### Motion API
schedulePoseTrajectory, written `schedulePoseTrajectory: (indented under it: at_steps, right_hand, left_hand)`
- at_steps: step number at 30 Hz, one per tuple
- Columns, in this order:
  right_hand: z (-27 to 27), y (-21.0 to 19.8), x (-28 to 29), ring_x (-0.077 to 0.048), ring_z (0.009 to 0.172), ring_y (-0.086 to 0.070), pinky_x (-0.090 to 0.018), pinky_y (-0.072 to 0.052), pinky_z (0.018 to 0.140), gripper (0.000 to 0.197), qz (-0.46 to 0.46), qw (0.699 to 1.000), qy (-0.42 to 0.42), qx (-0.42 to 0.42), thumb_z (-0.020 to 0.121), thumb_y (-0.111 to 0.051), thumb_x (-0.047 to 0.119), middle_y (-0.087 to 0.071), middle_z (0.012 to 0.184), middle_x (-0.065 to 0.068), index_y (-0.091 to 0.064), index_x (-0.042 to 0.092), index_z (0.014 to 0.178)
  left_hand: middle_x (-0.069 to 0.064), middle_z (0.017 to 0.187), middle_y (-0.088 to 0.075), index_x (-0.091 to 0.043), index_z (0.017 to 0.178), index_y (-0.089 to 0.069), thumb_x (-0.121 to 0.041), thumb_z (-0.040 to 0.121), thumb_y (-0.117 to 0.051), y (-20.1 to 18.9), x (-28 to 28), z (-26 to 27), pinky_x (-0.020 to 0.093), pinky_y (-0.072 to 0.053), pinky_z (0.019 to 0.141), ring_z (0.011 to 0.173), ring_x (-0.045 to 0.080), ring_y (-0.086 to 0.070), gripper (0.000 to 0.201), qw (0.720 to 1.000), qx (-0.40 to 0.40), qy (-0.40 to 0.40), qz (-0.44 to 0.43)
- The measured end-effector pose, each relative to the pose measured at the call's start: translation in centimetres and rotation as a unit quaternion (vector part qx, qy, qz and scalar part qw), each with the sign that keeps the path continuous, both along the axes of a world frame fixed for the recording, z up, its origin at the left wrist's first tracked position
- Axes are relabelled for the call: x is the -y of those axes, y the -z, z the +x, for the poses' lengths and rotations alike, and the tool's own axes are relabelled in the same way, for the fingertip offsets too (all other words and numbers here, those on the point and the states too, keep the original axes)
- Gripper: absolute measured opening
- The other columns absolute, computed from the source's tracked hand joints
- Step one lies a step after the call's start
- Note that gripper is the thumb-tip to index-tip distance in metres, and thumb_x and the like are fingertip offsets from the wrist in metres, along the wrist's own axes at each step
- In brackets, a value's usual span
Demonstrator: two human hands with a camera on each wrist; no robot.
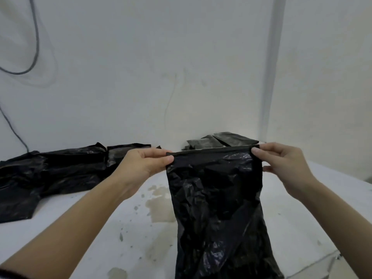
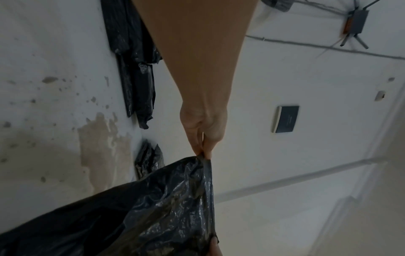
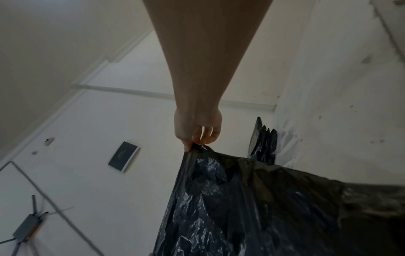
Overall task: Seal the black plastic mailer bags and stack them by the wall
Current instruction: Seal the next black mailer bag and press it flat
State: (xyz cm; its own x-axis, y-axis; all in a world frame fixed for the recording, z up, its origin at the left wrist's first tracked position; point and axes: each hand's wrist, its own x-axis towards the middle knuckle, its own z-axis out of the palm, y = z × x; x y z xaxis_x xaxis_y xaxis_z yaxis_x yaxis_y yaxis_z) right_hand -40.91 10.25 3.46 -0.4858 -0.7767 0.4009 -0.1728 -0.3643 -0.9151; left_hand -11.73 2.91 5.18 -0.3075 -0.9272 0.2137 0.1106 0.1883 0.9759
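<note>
Both hands, left [image 1: 145, 164] and right [image 1: 281, 160], pinch the bag [image 1: 217, 198] top corners; the fold should stay taut and level above the surface [image 1: 100, 228].

Crinkled black mailer bag [image 1: 217, 198] held upright by its folded top edge, flat sealed bags [image 1: 221, 140] stacked at the wall, loose black bags [image 1: 50, 174] spread left

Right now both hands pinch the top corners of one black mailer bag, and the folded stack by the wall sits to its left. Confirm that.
Not quite. Both hands, left hand and right hand, do pinch the mailer bag, but the head view shows the folded stack directly behind it.
</note>
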Motion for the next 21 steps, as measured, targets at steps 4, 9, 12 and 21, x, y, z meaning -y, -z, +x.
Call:
schedulePoseTrajectory:
  at_steps: [4, 9, 12, 21]
  right_hand:
    - [-1.3, 0.2, 0.8, -0.006, 0.062, -0.059, -0.023, -0.04, 0.054, 0.017, 0.01, 1.0, 0.019, -0.018, 0.08, -0.074, 0.014, -0.072, 0.076, -0.004, -0.069, 0.004, 0.093]
    - [-2.1, 0.4, 1.5, -0.005, 0.06, -0.058, -0.018, -0.039, 0.049, 0.017, 0.023, 0.999, 0.02, -0.033, 0.081, -0.073, 0.014, -0.072, 0.073, -0.002, -0.069, 0.003, 0.093]
    - [-2.1, 0.6, 1.8, -0.007, 0.063, -0.058, -0.019, -0.039, 0.05, 0.016, 0.029, 0.999, 0.018, -0.038, 0.082, -0.072, 0.015, -0.073, 0.076, -0.004, -0.069, 0.004, 0.093]
    - [-1.7, 0.8, 1.9, -0.009, 0.059, -0.049, -0.023, -0.037, 0.05, 0.014, 0.048, 0.999, -0.001, -0.021, 0.084, -0.069, 0.017, -0.063, 0.061, 0.005, -0.07, 0.005, 0.09]
  left_hand:
    - [0.013, 0.099, -0.073, 0.006, 0.1, -0.068, -0.011, 0.067, -0.07, 0.2, 0.7, -1.4, 0.018, -0.056, 0.077, 0.089, 0.017, -0.071, 0.036, 0.996, -0.048, 0.054, 0.051]
    - [0.013, 0.098, -0.073, 0.003, 0.097, -0.071, -0.013, 0.071, -0.067, 0.3, 1.2, -2.4, 0.018, -0.056, 0.073, 0.086, 0.016, -0.071, 0.031, 0.996, -0.048, 0.054, 0.055]
    - [0.011, 0.092, -0.074, 0.001, 0.09, -0.071, -0.006, 0.079, -0.064, 0.4, 1.5, -2.8, 0.017, -0.055, 0.067, 0.078, 0.013, -0.071, 0.015, 0.997, -0.047, 0.025, 0.051]
    - [0.009, 0.091, -0.074, -0.001, 0.088, -0.071, -0.009, 0.082, -0.065, 1.0, 2.3, -3.1, 0.023, -0.05, 0.079, 0.079, 0.014, -0.07, 0.012, 0.998, -0.038, -0.016, 0.04]
